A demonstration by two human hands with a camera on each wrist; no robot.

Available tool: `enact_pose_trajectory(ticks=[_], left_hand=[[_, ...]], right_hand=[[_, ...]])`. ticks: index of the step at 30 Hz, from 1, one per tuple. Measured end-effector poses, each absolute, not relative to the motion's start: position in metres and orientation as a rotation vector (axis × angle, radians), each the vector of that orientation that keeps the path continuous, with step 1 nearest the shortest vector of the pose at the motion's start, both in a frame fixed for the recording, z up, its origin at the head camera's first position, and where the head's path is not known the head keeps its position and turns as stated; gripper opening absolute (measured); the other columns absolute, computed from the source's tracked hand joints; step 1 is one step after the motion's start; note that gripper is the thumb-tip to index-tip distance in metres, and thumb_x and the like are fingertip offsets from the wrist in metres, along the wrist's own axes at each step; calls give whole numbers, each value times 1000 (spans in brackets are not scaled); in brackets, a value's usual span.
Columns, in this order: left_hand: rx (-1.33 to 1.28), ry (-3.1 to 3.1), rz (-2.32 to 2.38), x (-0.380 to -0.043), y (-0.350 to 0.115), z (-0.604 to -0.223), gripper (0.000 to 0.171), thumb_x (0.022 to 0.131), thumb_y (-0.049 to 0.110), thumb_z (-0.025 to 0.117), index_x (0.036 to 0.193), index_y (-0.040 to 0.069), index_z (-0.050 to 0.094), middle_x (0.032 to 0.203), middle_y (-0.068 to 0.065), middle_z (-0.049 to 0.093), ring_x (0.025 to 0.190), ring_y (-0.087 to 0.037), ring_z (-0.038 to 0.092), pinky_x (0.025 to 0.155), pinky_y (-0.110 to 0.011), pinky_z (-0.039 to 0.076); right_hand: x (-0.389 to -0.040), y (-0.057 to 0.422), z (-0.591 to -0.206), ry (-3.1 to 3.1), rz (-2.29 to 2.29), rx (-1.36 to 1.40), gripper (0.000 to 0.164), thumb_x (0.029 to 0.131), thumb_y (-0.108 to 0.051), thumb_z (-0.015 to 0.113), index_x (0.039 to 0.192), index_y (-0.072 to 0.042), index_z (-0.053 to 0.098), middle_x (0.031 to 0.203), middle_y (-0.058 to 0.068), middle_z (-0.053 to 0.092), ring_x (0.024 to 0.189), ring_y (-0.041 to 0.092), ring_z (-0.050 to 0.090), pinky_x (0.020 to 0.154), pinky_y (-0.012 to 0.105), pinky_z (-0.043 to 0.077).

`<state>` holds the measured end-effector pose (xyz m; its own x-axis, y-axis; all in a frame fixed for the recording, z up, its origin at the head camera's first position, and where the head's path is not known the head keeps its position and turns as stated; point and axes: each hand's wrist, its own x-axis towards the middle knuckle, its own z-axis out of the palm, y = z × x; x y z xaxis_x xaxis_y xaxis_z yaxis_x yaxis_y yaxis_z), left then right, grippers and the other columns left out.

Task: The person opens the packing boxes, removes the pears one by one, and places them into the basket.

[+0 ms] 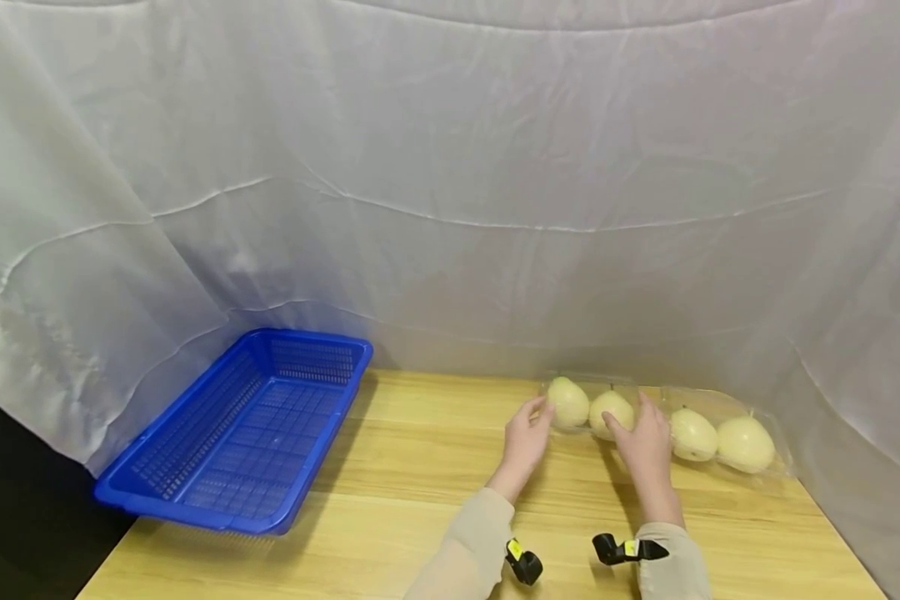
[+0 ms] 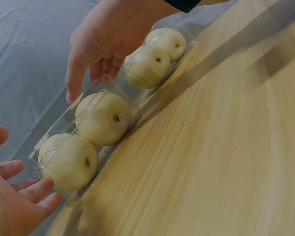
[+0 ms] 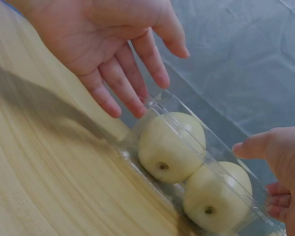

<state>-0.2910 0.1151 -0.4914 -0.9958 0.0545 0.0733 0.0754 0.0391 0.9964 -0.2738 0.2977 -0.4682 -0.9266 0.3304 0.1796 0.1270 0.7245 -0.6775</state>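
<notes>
The left box (image 1: 596,382), clear with two fruit (image 1: 567,402) inside, lies on the table (image 1: 420,467) at the back, by the cloth (image 1: 450,267). The left hand (image 1: 527,433) is at its left end and the right hand (image 1: 645,437) at its right end, maybe so that the box stays flat and does not tip. Both hands have a wide grip, thumb and fingers apart; I cannot tell if they touch the box. Its long side runs left to right, nearly in line with the cloth. The fruit sit side by side along it, dark dents facing the near side. The right box (image 1: 708,400) is just past the right hand, in almost the same line. The basket (image 1: 330,429) is well apart on the left, perhaps to leave room.
</notes>
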Motion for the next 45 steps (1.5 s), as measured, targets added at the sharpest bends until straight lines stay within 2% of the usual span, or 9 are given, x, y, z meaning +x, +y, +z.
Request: enact_pose_trajectory(ticks=[5,9,16,26,30,33,36,40,45], left_hand=[[-96,-2218,-2152,-290,107,-491,41,97,37,55,128,11,61,134,-11,61,115,-29,64,95,-44,54],[-67,-2204,-2156,-289,99,-491,40,97,38,55,126,12,62,132,-10,62,113,-27,64,94,-44,54],[-32,-2188,-2172,-288,84,-493,42,96,38,55,128,10,61,131,-8,63,114,-26,61,97,-46,51],[60,-2113,-2211,-293,64,-494,36,93,23,57,123,5,64,114,-10,68,88,-14,66,83,-37,57],[105,-2072,-2249,-296,55,-497,38,89,18,56,123,3,63,106,-9,65,80,-12,62,77,-33,57],[130,-2064,-2257,-298,49,-498,40,87,16,56,124,3,63,97,-7,63,74,-11,57,71,-28,53],[135,-2062,-2252,-299,42,-499,44,85,14,56,127,2,60,92,-7,64,70,-12,54,68,-27,48],[158,-2043,-2266,-300,34,-498,47,86,12,56,131,-2,55,92,-9,65,71,-12,53,70,-30,50],[165,-2038,-2296,-302,23,-498,49,85,11,57,132,-2,55,84,-2,59,68,-12,51,68,-28,48]], right_hand=[[-274,294,-467,-2626,1029,-342,80,91,-30,65,152,1,24,149,32,33,137,53,24,113,66,21],[-274,290,-468,-2634,1006,-309,78,91,-31,65,150,1,27,145,33,35,136,54,25,112,67,21],[-275,284,-468,-2683,977,-253,77,90,-35,65,148,3,31,147,34,32,137,53,25,113,67,20],[-274,269,-465,-2722,998,-180,72,90,-37,66,143,4,39,145,36,31,134,55,28,108,70,28],[-274,260,-465,-2728,1011,-143,68,90,-36,66,142,2,42,144,35,33,133,54,28,106,70,30],[-274,252,-465,-2726,1011,-115,67,90,-35,66,141,2,44,141,34,36,131,53,30,105,69,33],[-274,243,-465,-2721,1014,-84,66,89,-35,67,139,3,46,137,32,39,128,51,33,104,66,35],[-273,232,-465,-2725,1002,-54,64,89,-33,68,138,3,48,136,31,40,128,50,35,105,64,36],[-273,222,-465,-2713,973,-18,64,88,-33,70,137,2,49,135,31,43,127,51,38,105,64,37]])
